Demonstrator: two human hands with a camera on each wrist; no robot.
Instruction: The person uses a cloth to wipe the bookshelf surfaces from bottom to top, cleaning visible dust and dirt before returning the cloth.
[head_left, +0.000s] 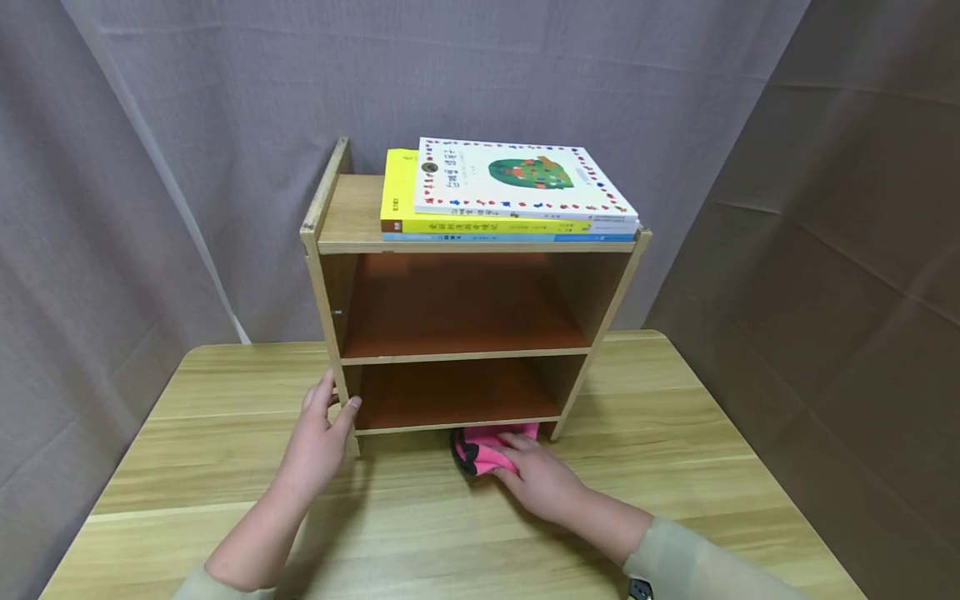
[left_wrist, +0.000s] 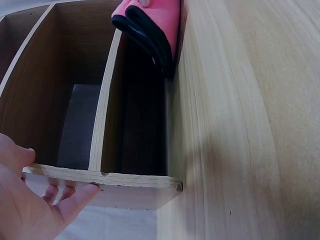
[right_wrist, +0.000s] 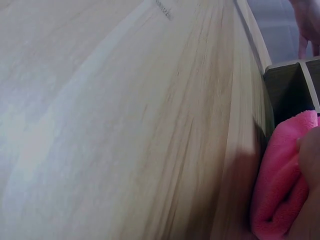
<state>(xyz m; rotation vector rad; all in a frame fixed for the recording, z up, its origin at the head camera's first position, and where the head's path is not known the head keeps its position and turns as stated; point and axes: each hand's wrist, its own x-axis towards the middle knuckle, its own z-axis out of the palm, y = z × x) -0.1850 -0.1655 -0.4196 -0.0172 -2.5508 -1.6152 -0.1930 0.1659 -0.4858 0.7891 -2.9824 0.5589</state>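
Note:
A small wooden bookshelf stands upright on the wooden table. My left hand grips its left side panel low down, thumb at the front edge and fingers along the outer face. In my right hand is a folded pink cloth with black edging. The hand holds the cloth at the low gap under the bottom shelf board, and part of it is hidden beneath that board. The right wrist view shows the plush folds of the cloth close over the tabletop.
Several books, white, yellow and blue, lie stacked on top of the bookshelf. Wood-grain tabletop extends on both sides and in front. Grey fabric curtains hang behind and beside the table.

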